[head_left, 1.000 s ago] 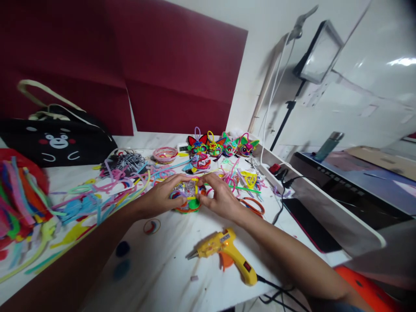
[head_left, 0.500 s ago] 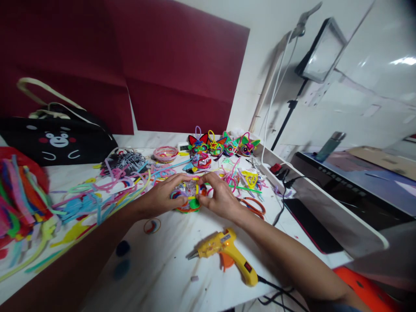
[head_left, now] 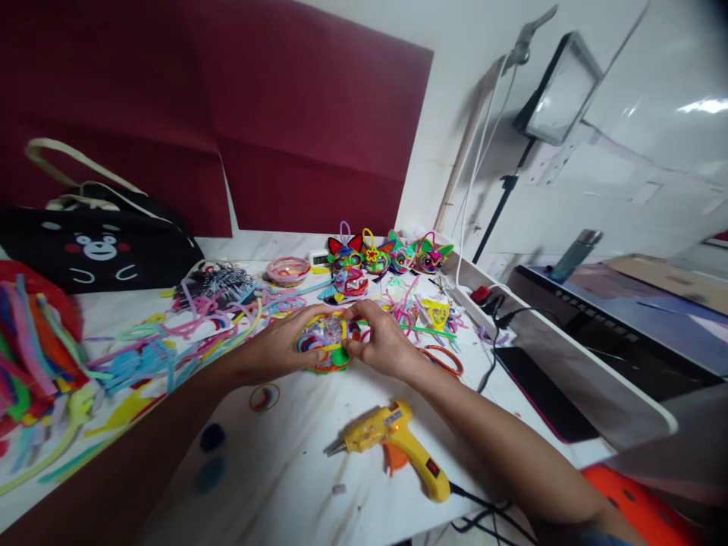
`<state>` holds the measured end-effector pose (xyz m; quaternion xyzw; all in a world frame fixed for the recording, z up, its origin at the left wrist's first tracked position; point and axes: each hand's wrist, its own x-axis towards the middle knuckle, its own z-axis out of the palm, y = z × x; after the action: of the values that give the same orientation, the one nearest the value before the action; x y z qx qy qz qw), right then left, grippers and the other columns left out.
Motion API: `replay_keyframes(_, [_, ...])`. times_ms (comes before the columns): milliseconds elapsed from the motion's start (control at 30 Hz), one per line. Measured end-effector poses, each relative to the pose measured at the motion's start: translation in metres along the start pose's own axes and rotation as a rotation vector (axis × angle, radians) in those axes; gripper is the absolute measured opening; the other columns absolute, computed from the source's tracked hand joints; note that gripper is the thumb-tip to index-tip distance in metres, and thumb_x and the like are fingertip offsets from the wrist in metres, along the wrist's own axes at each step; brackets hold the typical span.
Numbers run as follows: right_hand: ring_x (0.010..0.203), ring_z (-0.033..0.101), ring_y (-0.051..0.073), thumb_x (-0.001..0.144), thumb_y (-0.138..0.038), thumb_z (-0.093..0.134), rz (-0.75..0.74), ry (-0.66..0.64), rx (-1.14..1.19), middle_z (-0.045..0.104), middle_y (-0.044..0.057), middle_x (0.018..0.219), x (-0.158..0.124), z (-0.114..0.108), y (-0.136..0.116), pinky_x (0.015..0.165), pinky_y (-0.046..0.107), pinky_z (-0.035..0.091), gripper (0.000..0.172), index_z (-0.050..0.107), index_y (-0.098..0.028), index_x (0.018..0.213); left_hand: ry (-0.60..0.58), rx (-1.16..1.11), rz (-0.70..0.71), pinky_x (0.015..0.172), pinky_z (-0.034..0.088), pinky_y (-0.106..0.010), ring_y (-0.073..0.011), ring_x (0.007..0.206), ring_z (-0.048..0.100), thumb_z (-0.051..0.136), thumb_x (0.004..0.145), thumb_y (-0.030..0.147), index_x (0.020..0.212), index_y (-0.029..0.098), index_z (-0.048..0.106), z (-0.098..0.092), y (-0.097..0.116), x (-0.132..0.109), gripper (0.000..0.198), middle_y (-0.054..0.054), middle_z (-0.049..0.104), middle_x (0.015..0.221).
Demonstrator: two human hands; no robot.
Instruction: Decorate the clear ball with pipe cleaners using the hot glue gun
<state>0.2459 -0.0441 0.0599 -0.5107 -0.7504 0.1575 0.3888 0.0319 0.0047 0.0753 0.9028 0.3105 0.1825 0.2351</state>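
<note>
Between my two hands, just above the table, is a rounded craft piece (head_left: 340, 355) of colourful pipe cleaners around a clear, shiny middle. My left hand (head_left: 287, 345) grips its left side, with the thumb at the front and fingers over the back. On the other side my right hand (head_left: 380, 341) pinches the right edge between thumb and fingers, near a yellow strip. A yellow hot glue gun (head_left: 392, 444) lies on the table nearer to me, its small light glowing orange. Orange-handled scissors (head_left: 444, 359) rest by my right wrist, partly hidden.
Several finished cat-like pipe cleaner heads (head_left: 375, 258) stand at the back. Loose pipe cleaners (head_left: 142, 364) spread across the left. A pink round bowl (head_left: 287, 270), a black bag (head_left: 102, 246), a black phone (head_left: 546, 394) and a power strip (head_left: 490, 299) surround the work. The glue gun's cord runs off the front edge.
Both hands keep their hold on the craft piece, and their fingers have barely shifted. The whole view has moved slightly.
</note>
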Motion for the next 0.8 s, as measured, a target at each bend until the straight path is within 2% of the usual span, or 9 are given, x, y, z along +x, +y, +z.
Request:
replay_keyframes(100, [0.101, 0.061, 0.022, 0.068, -0.011, 0.07, 0.01, -0.002, -0.01, 0.063, 0.003, 0.105, 0.0015, -0.0007, 0.0002, 0.089, 0.037, 0.048, 0.037, 0.056, -0.021, 0.101, 0.022, 0.056, 0.016, 0.107, 0.042, -0.039, -0.0279, 0.128, 0.051, 0.062, 0.08, 0.042, 0.134, 0.025, 0.048, -0.0019, 0.0002, -0.0015, 0.058, -0.006, 0.054, 0.14])
replay_keyframes(200, [0.103, 0.06, 0.023, 0.067, -0.01, 0.071, 0.012, -0.005, -0.02, 0.064, 0.004, 0.106, 0.0028, -0.002, 0.0003, 0.092, 0.04, 0.047, 0.038, 0.057, -0.022, 0.1, 0.114, 0.17, 0.106, 0.106, 0.042, -0.041, -0.0303, 0.128, 0.05, 0.062, 0.08, 0.046, 0.112, 0.023, 0.062, -0.0028, -0.0017, -0.0023, 0.039, -0.01, 0.051, 0.141])
replay_keyframes(267, [0.104, 0.06, 0.023, 0.067, -0.01, 0.071, 0.009, -0.009, -0.021, 0.064, 0.004, 0.107, 0.0034, -0.0029, 0.0004, 0.092, 0.04, 0.047, 0.038, 0.057, -0.022, 0.101, 0.194, 0.234, 0.197, 0.103, 0.043, -0.038, -0.0284, 0.124, 0.052, 0.061, 0.082, 0.042, 0.099, 0.022, 0.067, -0.0026, -0.0031, -0.0022, 0.026, -0.01, 0.052, 0.136])
replay_keyframes(333, [0.105, 0.06, 0.023, 0.067, -0.011, 0.072, 0.007, -0.012, -0.022, 0.064, 0.004, 0.108, 0.0039, -0.0035, 0.0006, 0.093, 0.039, 0.047, 0.039, 0.057, -0.023, 0.101, 0.241, 0.288, 0.291, 0.097, 0.045, -0.035, -0.0243, 0.113, 0.056, 0.058, 0.085, 0.035, 0.094, 0.023, 0.069, -0.0021, -0.0032, -0.0018, 0.019, -0.008, 0.059, 0.121])
replay_keyframes(433, [0.106, 0.06, 0.023, 0.067, -0.012, 0.072, 0.005, -0.012, -0.026, 0.064, 0.003, 0.109, 0.0044, -0.0037, 0.0009, 0.095, 0.04, 0.047, 0.04, 0.058, -0.023, 0.102, 0.252, 0.362, 0.389, 0.087, 0.044, -0.033, -0.0202, 0.094, 0.058, 0.055, 0.089, 0.028, 0.091, 0.023, 0.071, -0.0013, -0.0012, -0.001, 0.017, -0.005, 0.063, 0.098])
replay_keyframes(500, [0.107, 0.06, 0.023, 0.067, -0.012, 0.072, 0.002, -0.013, -0.029, 0.064, 0.003, 0.109, 0.0047, -0.0036, 0.0012, 0.095, 0.04, 0.047, 0.04, 0.058, -0.023, 0.102, 0.245, 0.411, 0.426, 0.084, 0.042, -0.034, -0.0195, 0.089, 0.057, 0.052, 0.091, 0.025, 0.088, 0.023, 0.07, -0.001, 0.0004, -0.0008, 0.019, -0.004, 0.063, 0.09])
replay_keyframes(667, [0.107, 0.06, 0.024, 0.066, -0.012, 0.071, -0.007, -0.015, -0.042, 0.064, 0.005, 0.109, 0.0053, -0.003, 0.002, 0.095, 0.039, 0.046, 0.041, 0.058, -0.022, 0.103, 0.216, 0.5, 0.484, 0.091, 0.037, -0.037, -0.0193, 0.089, 0.056, 0.045, 0.097, 0.025, 0.09, 0.023, 0.069, 0.0007, 0.0001, -0.0011, 0.024, -0.003, 0.065, 0.088])
replay_keyframes(800, [0.105, 0.06, 0.024, 0.065, -0.012, 0.071, -0.008, -0.018, -0.049, 0.065, 0.003, 0.108, 0.0053, -0.0035, 0.0014, 0.095, 0.04, 0.046, 0.041, 0.058, -0.023, 0.103, 0.204, 0.535, 0.467, 0.098, 0.036, -0.04, -0.0195, 0.089, 0.056, 0.042, 0.098, 0.022, 0.092, 0.023, 0.069, 0.003, -0.002, -0.0012, 0.027, -0.004, 0.067, 0.09])
